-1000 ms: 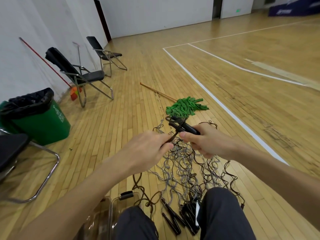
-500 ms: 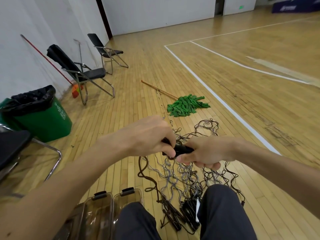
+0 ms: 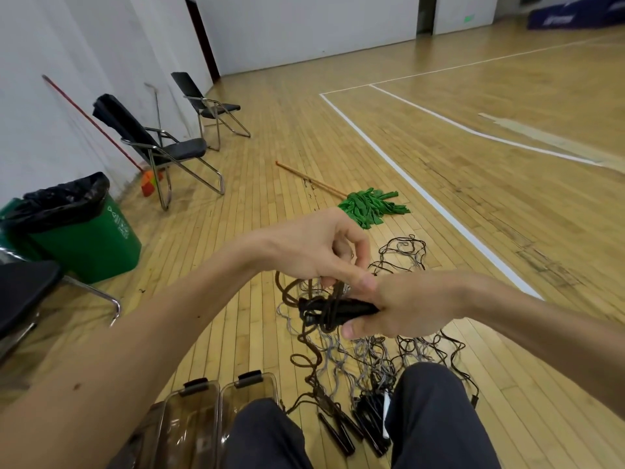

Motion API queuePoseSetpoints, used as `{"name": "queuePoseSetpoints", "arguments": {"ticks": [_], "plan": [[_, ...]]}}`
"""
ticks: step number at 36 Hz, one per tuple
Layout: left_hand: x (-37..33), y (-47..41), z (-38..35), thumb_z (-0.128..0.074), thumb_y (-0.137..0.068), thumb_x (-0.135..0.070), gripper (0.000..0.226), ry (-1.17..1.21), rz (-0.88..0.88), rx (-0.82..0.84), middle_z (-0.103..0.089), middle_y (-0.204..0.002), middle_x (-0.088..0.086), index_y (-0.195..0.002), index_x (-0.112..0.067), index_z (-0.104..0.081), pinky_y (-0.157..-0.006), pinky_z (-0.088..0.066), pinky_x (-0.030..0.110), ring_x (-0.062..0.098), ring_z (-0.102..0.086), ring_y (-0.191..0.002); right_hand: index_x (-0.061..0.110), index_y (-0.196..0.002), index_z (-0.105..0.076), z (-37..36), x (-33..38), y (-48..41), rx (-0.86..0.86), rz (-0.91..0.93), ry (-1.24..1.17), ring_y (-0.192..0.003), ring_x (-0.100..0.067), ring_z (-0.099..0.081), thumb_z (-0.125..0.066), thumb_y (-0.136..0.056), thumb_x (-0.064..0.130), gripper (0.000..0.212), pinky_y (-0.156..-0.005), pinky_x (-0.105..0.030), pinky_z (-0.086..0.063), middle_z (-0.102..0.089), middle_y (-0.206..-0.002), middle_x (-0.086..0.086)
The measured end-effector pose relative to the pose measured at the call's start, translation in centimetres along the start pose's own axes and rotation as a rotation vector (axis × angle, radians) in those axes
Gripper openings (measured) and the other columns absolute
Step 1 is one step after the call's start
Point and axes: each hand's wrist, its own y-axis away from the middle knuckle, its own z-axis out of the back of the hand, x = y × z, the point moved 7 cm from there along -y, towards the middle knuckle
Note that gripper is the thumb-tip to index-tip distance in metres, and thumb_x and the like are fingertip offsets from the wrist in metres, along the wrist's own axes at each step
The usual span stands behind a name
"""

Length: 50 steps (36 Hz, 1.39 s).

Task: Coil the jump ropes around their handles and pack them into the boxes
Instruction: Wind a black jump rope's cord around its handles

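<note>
Right fingers point(image 3: 360, 329) round handles point(image 3: 341, 308), left fingers point(image 3: 365, 282) pinching rope point(image 3: 314, 360); clear boxes point(image 3: 199, 411), contents unclear

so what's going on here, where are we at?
A seated person is mid-coil. The right hand grips the black handles, with a few turns of brown rope around them; the left hand pinches that rope just above. The rest of it hangs to the floor, where more tangled ropes and spare handles lie by the knees. Two clear boxes sit by the left knee; nothing looks packed yet.
</note>
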Motion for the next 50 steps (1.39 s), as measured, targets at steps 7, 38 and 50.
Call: {"name": "queuePoseSetpoints", "arguments": {"ticks": [7,38,50], "plan": [[1.0,-0.5,0.0,-0.080,-0.081,-0.037,0.024,0.274,-0.065,-0.151,-0.054,-0.049,0.003,-0.079,-0.017,-0.068,-0.045,-0.034,0.027,0.018,-0.042,-0.042,0.012,-0.102,-0.058,0.7,1.4,0.6,-0.117,0.191,0.004,-0.069,-0.019,-0.050,-0.051,-0.103,0.043,0.032,-0.064,-0.031,-0.045,-0.057,-0.084,-0.011],[4.2,-0.1,-0.7,-0.053,-0.100,-0.006,0.032,0.492,0.054,-0.621,-0.049,-0.039,-0.003,-0.072,-0.016,-0.065,-0.033,-0.026,0.023,0.003,-0.036,-0.029,0.015,-0.086,-0.054,5.7,-0.7,2.2,-0.686,0.326,-0.384,-0.050,-0.013,-0.039,-0.057,-0.098,0.041,0.029,-0.046,-0.027,-0.032,-0.046,-0.059,0.005],[6.5,0.7,-3.5,-0.037,-0.100,-0.049,0.050,0.482,0.187,-0.457,-0.046,-0.049,-0.003,-0.079,-0.009,-0.059,-0.043,-0.030,0.019,0.010,-0.037,-0.043,0.026,-0.103,-0.053,6.5,-3.5,1.7,-0.728,0.243,-0.286,-0.054,-0.004,-0.044,-0.057,-0.102,0.027,0.004,-0.050,-0.018,-0.037,-0.052,-0.072,0.001]]}}
